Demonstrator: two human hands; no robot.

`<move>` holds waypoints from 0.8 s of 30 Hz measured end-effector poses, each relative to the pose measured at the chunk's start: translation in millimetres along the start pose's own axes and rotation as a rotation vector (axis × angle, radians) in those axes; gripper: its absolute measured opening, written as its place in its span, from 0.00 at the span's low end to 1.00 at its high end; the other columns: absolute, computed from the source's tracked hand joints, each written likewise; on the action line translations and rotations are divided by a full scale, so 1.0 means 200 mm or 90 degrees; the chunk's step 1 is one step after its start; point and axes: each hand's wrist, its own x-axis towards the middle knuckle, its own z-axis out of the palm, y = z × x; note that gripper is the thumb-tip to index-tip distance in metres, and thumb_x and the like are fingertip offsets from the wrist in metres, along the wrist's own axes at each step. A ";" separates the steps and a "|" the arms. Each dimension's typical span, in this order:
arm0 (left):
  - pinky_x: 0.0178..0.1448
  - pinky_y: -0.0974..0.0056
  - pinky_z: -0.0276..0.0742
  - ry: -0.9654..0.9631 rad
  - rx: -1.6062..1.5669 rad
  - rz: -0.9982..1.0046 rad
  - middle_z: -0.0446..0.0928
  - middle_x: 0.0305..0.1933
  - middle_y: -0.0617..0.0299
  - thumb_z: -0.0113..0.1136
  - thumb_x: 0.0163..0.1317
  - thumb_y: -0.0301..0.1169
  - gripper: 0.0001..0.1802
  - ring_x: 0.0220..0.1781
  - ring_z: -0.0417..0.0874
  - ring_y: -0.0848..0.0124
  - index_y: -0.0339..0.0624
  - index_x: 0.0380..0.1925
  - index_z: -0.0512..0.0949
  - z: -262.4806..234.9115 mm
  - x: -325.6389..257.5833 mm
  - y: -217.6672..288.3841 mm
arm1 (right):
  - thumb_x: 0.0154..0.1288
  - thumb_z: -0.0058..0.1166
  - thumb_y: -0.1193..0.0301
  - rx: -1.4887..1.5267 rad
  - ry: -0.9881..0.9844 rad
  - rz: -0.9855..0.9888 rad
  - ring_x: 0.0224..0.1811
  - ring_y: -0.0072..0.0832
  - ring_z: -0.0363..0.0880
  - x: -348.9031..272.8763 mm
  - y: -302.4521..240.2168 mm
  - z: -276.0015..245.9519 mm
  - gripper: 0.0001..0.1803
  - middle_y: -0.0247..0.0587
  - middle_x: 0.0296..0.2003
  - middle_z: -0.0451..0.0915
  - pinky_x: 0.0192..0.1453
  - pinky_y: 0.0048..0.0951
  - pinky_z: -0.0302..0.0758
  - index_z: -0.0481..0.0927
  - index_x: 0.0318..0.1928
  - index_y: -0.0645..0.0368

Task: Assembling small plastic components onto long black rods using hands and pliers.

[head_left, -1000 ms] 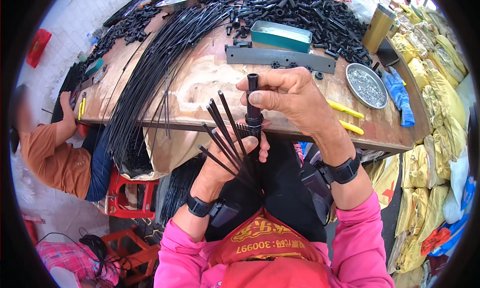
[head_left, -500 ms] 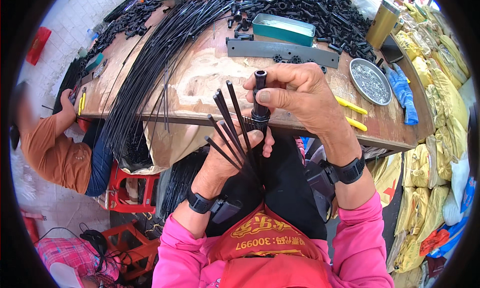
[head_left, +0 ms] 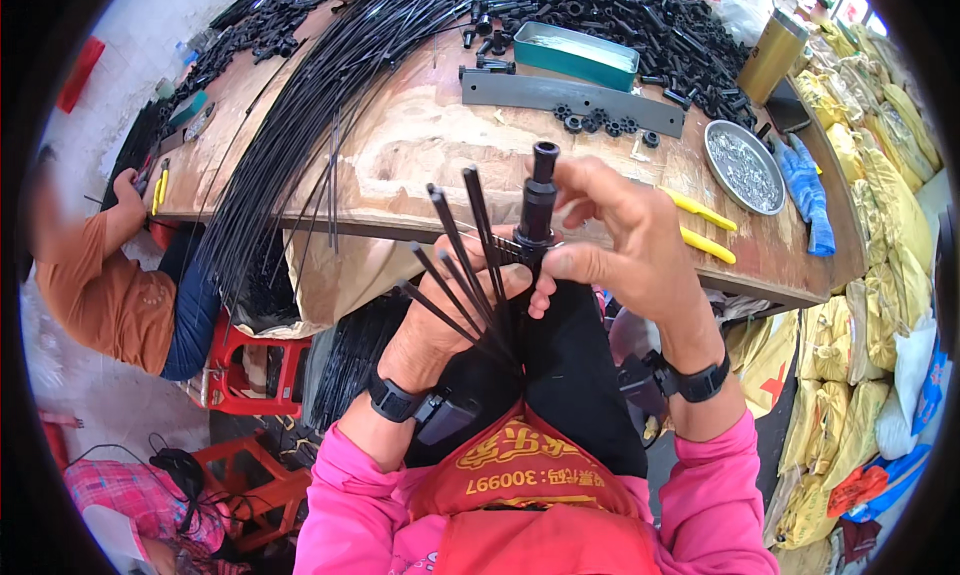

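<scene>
A black tubular plastic fitting stands nearly upright before me, above my lap. My left hand is closed around its lower part, thumb pressed near the collar. Several thin black rods fan up and leftward out of the same hand. A row of fine metal wires or pins shows beside the collar; their fixing is too small to make out. My right hand is at the fitting's right side, its fingers spread and curved. Its thumb tip lies at the collar, and its index finger is beside the upper tube.
On the wooden table lie a bundle of long black rods, a metal bar, small black rings, yellow-handled pliers, a dish of small metal pieces and a green tray. Another person sits at left.
My right hand has loosened from the upper tube; its fingers have spread and its thumb has dropped to the collar. The fitting, still in my left hand, has shifted slightly right.
</scene>
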 end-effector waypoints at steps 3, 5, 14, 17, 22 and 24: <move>0.33 0.68 0.79 -0.049 -0.035 0.014 0.80 0.29 0.53 0.56 0.55 0.20 0.08 0.28 0.81 0.69 0.27 0.35 0.78 0.00 0.02 -0.02 | 0.56 0.60 0.74 0.057 -0.051 0.086 0.28 0.22 0.79 -0.07 -0.04 -0.01 0.15 0.41 0.35 0.73 0.31 0.21 0.75 0.78 0.44 0.67; 0.33 0.69 0.79 -0.063 -0.065 0.013 0.80 0.29 0.53 0.57 0.56 0.20 0.07 0.28 0.81 0.70 0.28 0.34 0.79 0.01 0.03 -0.07 | 0.57 0.58 0.77 0.081 -0.070 0.111 0.27 0.23 0.80 -0.08 -0.09 -0.03 0.13 0.40 0.34 0.71 0.29 0.22 0.75 0.77 0.43 0.69; 0.37 0.75 0.75 0.054 0.047 0.086 0.80 0.36 0.60 0.59 0.58 0.20 0.14 0.32 0.77 0.81 0.29 0.46 0.76 0.21 -0.01 -0.12 | 0.44 0.69 0.73 0.013 0.035 0.203 0.39 0.24 0.76 -0.17 -0.11 -0.08 0.20 0.40 0.37 0.78 0.40 0.23 0.73 0.82 0.41 0.66; 0.38 0.76 0.71 0.170 -0.059 0.115 0.77 0.29 0.67 0.61 0.52 0.19 0.09 0.33 0.73 0.84 0.33 0.35 0.76 0.29 -0.01 -0.14 | 0.44 0.70 0.73 0.119 0.057 0.254 0.41 0.26 0.77 -0.17 -0.10 -0.09 0.20 0.42 0.41 0.78 0.43 0.23 0.74 0.82 0.40 0.68; 0.29 0.76 0.63 0.110 -0.015 0.090 0.69 0.22 0.73 0.65 0.50 0.20 0.08 0.26 0.66 0.87 0.36 0.27 0.74 0.22 -0.02 -0.20 | 0.42 0.68 0.74 0.096 -0.008 0.276 0.28 0.18 0.75 -0.19 -0.05 -0.14 0.17 0.35 0.29 0.79 0.28 0.16 0.69 0.82 0.36 0.69; 0.27 0.77 0.63 0.065 0.047 0.108 0.69 0.20 0.74 0.67 0.50 0.21 0.08 0.24 0.66 0.88 0.37 0.26 0.75 0.17 -0.01 -0.22 | 0.41 0.68 0.75 0.070 -0.011 0.214 0.26 0.18 0.75 -0.18 0.00 -0.12 0.17 0.36 0.29 0.79 0.27 0.16 0.68 0.82 0.35 0.69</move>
